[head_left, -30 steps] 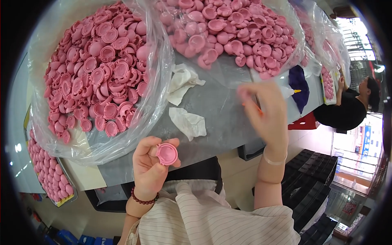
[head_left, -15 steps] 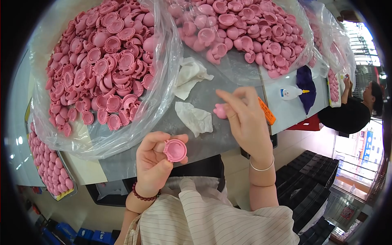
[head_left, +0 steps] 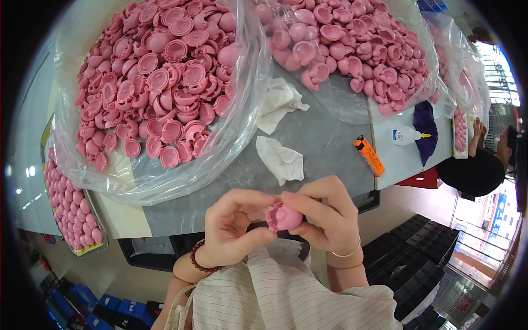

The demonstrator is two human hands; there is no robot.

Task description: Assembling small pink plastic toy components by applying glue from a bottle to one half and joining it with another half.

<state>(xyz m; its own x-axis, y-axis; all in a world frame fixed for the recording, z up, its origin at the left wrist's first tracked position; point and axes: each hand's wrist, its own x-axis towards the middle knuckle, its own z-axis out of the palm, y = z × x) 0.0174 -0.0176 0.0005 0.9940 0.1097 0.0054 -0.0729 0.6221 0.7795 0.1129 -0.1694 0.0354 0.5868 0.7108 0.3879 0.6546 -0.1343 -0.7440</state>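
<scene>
Both of my hands meet just off the table's front edge around a small pink plastic shell piece (head_left: 285, 218). Its rounded side faces right, and a notched rim shows on the left. My left hand (head_left: 235, 226) is closed on the rim side with thumb and fingertips. From the other side, my right hand (head_left: 329, 215) pinches the rounded part. Whether these are two pieces pressed together I cannot tell, as fingers cover part of them. Beyond the hands, a crumpled white tissue (head_left: 280, 160) lies on the grey tabletop (head_left: 330, 159).
Clear plastic bags (head_left: 250, 118) spill pink shell halves (head_left: 159, 80) at the back. Another tissue (head_left: 280, 104), an orange lighter-shaped object (head_left: 369, 156), a glue bottle (head_left: 406, 135) and purple cloth (head_left: 425, 132) lie farther off. A tray of pink domes (head_left: 74, 206) stands left; a person (head_left: 473, 170) sits right.
My right hand has come down and left to meet the left hand. The small pink piece by it on the table is gone from there. The view has shifted, so the table sits farther right.
</scene>
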